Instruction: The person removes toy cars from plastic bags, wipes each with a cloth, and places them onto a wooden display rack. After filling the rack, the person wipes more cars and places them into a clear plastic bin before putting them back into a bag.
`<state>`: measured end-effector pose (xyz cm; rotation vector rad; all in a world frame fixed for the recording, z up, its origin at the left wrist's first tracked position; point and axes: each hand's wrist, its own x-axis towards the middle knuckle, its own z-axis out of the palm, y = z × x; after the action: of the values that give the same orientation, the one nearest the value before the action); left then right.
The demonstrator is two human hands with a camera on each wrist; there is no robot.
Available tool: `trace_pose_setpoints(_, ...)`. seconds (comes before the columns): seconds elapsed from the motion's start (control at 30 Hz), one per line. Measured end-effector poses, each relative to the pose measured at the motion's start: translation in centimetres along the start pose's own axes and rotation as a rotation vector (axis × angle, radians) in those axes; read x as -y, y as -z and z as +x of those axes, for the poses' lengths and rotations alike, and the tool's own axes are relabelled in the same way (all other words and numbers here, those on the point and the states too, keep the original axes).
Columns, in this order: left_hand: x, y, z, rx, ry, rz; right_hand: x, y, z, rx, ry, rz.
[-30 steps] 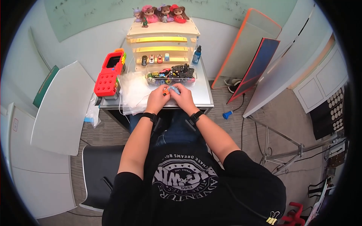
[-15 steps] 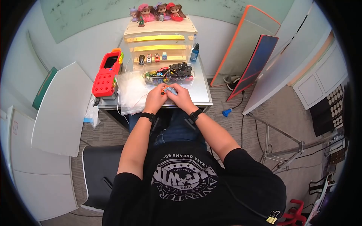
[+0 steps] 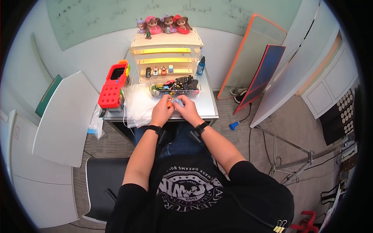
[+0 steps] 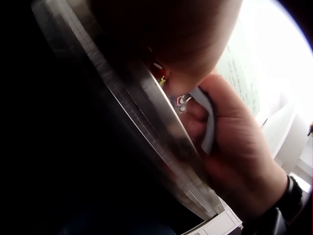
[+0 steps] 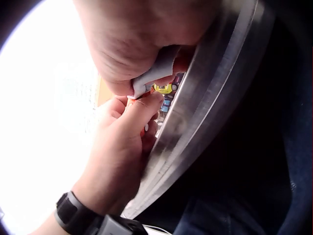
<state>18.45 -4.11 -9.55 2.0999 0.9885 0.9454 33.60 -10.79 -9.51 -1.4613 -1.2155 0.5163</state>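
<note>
Over the near edge of the table, my left hand (image 3: 162, 111) holds a small orange toy car (image 3: 169, 104), mostly covered by its fingers. My right hand (image 3: 189, 111) pinches a pale blue-grey cloth (image 3: 179, 102) against the car's side. The fingertips of both hands meet around the two things. In the right wrist view the folded cloth (image 5: 157, 73) hangs from the right fingers, beside the left thumb. Just beyond the hands is a clear plastic bin (image 3: 187, 94) filled with toy cars (image 3: 179, 83), several of them black.
Behind the bin, a wooden display shelf (image 3: 167, 42) carries small toy cars (image 3: 155, 71) on its low step and dolls (image 3: 168, 25) on top. Clear plastic bags (image 3: 136, 101) and a red toy case (image 3: 110, 97) lie left. A blue spray bottle (image 3: 201, 66) stands right.
The head view tilts, so the table first rises, then sinks in the picture. Both hands stay together at the table edge with the car and cloth, shifting only slightly.
</note>
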Motion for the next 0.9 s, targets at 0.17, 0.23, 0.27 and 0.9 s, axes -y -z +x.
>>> trace_pose_setpoints(0.17,0.6,-0.3,0.1,-0.023,-0.117,0.068,0.4,0.0,-0.4,0.093,0.104,-0.055)
trace_pose_setpoints(0.23,0.7,-0.5,0.0,-0.026,-0.114,0.079,0.4,-0.1,-0.3,0.063,0.09,-0.03)
trace_pose_setpoints(0.27,0.8,-0.6,0.0,-0.019,-0.127,0.094,0.2,-0.1,-0.2,0.03,0.052,-0.042)
trace_pose_setpoints(0.9,1.1,-0.9,-0.2,-0.049,-0.233,0.141,0.0,-0.3,-0.4,0.031,0.179,-0.169)
